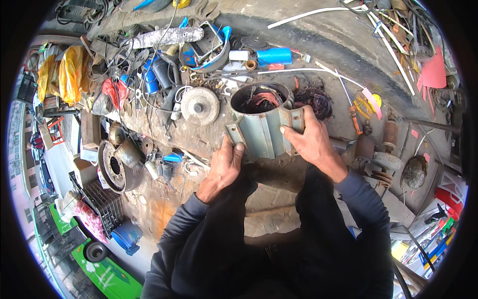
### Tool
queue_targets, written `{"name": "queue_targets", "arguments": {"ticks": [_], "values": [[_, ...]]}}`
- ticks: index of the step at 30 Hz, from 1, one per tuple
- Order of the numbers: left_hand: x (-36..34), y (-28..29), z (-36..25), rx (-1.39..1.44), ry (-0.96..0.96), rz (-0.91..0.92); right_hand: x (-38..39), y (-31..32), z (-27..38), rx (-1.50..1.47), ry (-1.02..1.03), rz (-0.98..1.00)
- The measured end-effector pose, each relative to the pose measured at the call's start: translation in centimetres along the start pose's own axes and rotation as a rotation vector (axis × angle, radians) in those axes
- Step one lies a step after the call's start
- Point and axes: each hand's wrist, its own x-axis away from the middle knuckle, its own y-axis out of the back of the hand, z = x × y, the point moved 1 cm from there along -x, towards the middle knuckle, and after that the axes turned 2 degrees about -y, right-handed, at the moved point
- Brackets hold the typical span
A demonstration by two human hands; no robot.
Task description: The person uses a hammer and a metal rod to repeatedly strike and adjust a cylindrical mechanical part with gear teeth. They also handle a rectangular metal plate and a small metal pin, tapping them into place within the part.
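Observation:
A grey-green metal motor housing point(264, 133) is held between my two hands, its round open top showing reddish windings inside. My left hand point(224, 169) grips a bolt-holed flange at its lower left, thumb in front. My right hand point(311, 144) is closed on the flange at its right. Just behind and right of it lies a dark tangled bundle of wire point(318, 97). A round grey metal plate with a central hub point(209, 106) lies to the left. An orange-handled screwdriver point(357, 124) is at the right.
Cluttered scrap surrounds me: yellow bags point(72, 72), blue cylinders point(154, 74), a metal ring housing point(107, 167), a black crate point(102, 212) and rusty rotors point(388, 144). A concrete step edge point(318, 40) runs behind. A green vehicle point(102, 266) stands at lower left.

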Motion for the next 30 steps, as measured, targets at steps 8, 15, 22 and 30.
{"name": "queue_targets", "arguments": {"ticks": [8,15,22,30], "values": [[3.6,-1.9,3.0,-0.114,-0.190,0.094,6.4,-1.7,-2.5,0.051,-0.024,-0.038],[4.5,-2.6,4.6,-0.346,-0.543,0.232,12.0,-4.9,-9.8,0.069,0.089,-0.095],[3.5,-3.1,5.4,-0.556,-0.805,0.151,13.2,-5.5,-11.5,0.092,0.089,-0.106],[3.6,-0.3,3.8,-0.543,-0.498,0.166,13.2,1.7,-11.0,0.387,-0.011,-0.216]]}}
